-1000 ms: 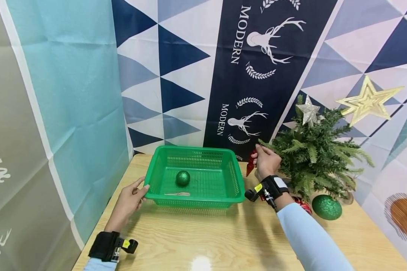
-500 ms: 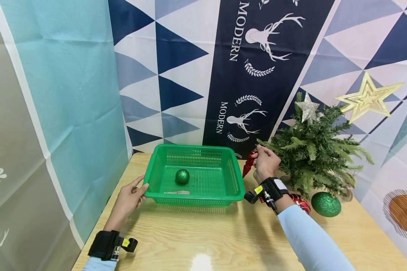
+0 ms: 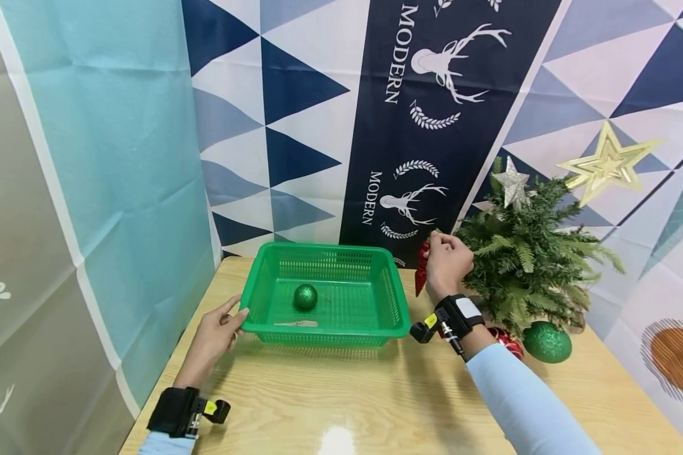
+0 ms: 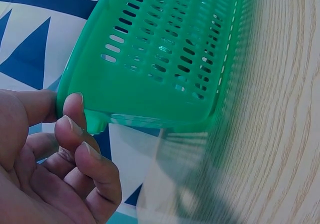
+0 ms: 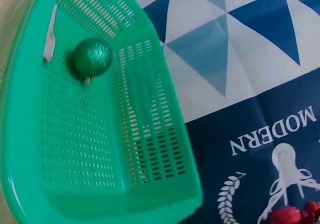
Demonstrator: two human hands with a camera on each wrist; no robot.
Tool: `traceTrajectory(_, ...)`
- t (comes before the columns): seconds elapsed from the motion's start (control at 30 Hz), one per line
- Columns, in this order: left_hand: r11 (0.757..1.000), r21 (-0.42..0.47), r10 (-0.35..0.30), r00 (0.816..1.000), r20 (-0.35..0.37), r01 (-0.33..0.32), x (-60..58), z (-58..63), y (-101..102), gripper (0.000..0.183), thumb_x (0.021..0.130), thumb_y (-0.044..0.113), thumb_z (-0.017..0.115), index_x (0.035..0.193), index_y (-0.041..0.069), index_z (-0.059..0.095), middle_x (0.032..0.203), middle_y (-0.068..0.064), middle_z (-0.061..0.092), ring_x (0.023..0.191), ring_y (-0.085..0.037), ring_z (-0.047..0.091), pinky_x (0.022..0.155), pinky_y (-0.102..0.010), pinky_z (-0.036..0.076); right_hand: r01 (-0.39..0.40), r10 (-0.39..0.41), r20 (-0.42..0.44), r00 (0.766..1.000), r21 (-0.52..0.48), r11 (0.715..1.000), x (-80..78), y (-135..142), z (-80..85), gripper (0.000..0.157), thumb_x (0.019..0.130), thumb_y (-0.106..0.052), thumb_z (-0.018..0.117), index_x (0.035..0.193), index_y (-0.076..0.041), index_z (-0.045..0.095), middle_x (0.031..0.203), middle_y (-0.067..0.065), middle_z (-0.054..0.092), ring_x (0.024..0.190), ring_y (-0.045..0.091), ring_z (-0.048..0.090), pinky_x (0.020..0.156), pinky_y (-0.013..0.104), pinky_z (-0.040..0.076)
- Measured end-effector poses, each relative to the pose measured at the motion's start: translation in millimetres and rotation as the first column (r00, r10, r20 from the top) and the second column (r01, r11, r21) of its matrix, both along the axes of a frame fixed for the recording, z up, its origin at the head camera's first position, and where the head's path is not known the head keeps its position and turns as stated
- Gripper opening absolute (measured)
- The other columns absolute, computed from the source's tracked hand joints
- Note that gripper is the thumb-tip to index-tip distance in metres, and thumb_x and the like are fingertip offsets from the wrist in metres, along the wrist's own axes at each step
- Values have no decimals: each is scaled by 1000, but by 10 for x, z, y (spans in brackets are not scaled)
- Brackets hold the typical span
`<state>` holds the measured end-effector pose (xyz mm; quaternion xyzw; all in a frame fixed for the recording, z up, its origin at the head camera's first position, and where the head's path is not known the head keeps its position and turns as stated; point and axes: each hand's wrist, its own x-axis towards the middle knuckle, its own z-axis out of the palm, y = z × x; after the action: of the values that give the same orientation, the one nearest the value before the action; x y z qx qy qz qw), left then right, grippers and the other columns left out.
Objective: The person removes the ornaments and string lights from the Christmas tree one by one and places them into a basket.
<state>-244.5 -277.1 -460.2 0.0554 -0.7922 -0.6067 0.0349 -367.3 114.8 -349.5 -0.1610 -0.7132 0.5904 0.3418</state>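
Ornament (image 3: pixel 421 270) hangs just left of the right hand (image 3: pixel 449 264), which pinches its top; likely light, stiff, slick, best held there. Left hand (image 3: pixel 215 339) grips the basket (image 3: pixel 327 331).

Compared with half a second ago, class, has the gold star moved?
Yes: in the head view, the gold star has shifted slightly left against the printed backdrop.

A deer-print fabric backdrop (image 3: pixel 375 142) is hanging behind a wood-grain tabletop (image 3: pixel 296 395); a turquoise panel (image 3: pixel 114 158) is hanging at left.
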Motion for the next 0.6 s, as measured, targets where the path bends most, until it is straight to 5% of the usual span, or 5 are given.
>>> traceTrajectory(0.1, 1000, 3, -2, 1000, 1, 2, -5, 3, -4, 60, 99, 37, 57, 153, 20, 37, 84, -26, 57, 51, -13, 42, 47, -31, 36, -7, 6, 12, 1000, 11, 1000, 7, -11, 26, 24, 96, -33, 62, 103, -11, 72, 71, 10, 65, 57, 19, 59, 46, 25, 37)
traceTrajectory(0.37, 1000, 18, -7, 1000, -4, 7, -1, 11, 0, 61, 100, 37, 57, 154, 19, 36, 80, -23, 57, 51, -13, 42, 47, -30, 35, -97, 147, 177, 973, -264, 960, 58, -12, -13, 25, 95, -32, 65, 106, -10, 71, 63, -2, 60, 39, 7, 41, 39, 21, 31)
traceTrajectory(0.6, 1000, 19, -12, 1000, 0, 12, 11, 37, -5, 60, 100, 37, 56, 154, 19, 35, 83, -24, 58, 52, -16, 43, 48, -31, 36, -136, 146, 221, 964, -58, 989, 83, -17, -33, 23, 97, -28, 62, 114, -14, 68, 74, 2, 66, 51, 9, 52, 47, 24, 39)
